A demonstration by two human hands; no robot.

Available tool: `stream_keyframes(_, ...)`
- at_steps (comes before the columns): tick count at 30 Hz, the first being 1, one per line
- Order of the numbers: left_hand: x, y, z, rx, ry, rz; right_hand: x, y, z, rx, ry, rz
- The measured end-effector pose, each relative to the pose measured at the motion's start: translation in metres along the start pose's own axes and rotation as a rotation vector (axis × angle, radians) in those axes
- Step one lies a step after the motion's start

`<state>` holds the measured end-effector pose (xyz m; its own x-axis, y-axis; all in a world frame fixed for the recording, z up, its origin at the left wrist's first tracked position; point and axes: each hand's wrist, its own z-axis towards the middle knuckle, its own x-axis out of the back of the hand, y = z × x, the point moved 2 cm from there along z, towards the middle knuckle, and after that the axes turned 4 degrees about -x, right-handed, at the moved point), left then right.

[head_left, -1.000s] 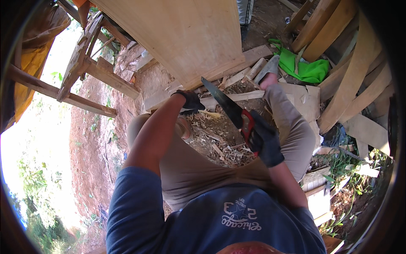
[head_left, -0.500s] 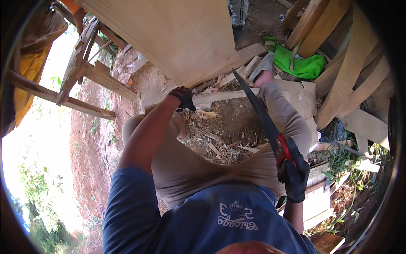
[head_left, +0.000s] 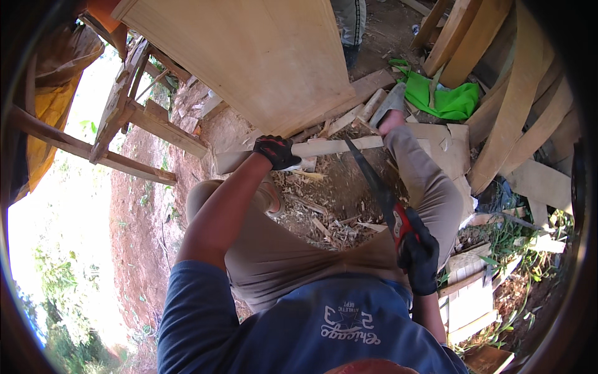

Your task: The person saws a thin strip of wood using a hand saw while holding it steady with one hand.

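Right grip (head_left: 418,254) curled round saw (head_left: 377,185); saw slants above wood chips (head_left: 339,234) beside right leg (head_left: 431,171), tip near plank (head_left: 339,147). Left grip (head_left: 275,153) lies over plank; finger closure hidden, can't tell. Risk: loose left hold could let plank shift; stray blade swing could nick leg.

- And there it is, white print (head_left: 349,333) across the blue T-shirt (head_left: 280,333), upside down from here!
- One bold curved word nearest the neck.
- Smaller lettering towards the hem.
- Two large digits flanking a star!
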<state>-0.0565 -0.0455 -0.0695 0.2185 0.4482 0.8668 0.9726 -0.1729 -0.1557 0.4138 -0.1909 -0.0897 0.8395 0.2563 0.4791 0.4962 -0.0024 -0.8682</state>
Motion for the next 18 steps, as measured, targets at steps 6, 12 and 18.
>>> stream_keyframes(6,-0.015,-0.008,0.011,0.042,0.07,0.053,0.005,-0.038,0.004,-0.122,-0.028,0.342)
stream_keyframes(12,-0.016,-0.008,0.028,-0.039,0.129,0.136,0.005,-0.049,0.003,-0.142,0.007,0.39)
stream_keyframes(18,-0.018,0.002,0.027,0.0,-0.087,0.01,-0.01,-0.07,0.029,-0.043,-0.04,0.594)
